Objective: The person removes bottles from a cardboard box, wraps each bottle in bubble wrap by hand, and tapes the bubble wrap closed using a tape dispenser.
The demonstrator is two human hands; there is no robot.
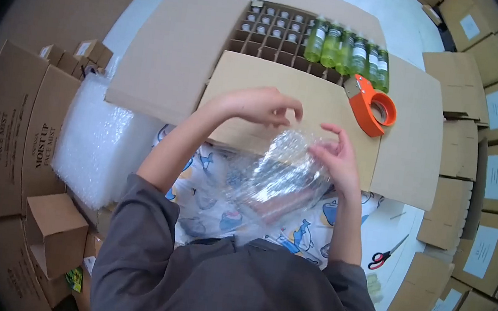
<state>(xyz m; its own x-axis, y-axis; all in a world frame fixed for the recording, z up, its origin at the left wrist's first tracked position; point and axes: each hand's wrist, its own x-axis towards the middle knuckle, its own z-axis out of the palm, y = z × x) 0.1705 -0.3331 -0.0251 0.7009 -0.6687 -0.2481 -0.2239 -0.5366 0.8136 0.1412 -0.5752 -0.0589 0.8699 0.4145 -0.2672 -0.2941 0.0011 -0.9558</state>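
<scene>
A crumpled, shiny, see-through piece of bubble wrap [287, 172] lies over my lap, against the front flap of a large open carton [292, 102]. My right hand [339, 163] is at its upper right edge, thumb on the plastic and index finger raised; the other fingers are partly hidden. Just above the wrap, over the flap, my left hand [264, 106] has bent fingers held apart, with nothing visible in them. Several green bottles [345, 51] lie across the carton's dividers, beside upright bottles in the cells. An orange tape dispenser [370, 108] rests on the flap.
At my left stands a thick stack of bubble wrap sheets [94, 138] beside printed cartons [9, 134] and a small open box [56, 232]. Scissors [386, 254] lie on the white floor at my right, near a row of cartons [495, 177]. Patterned cloth [308, 230] covers my lap.
</scene>
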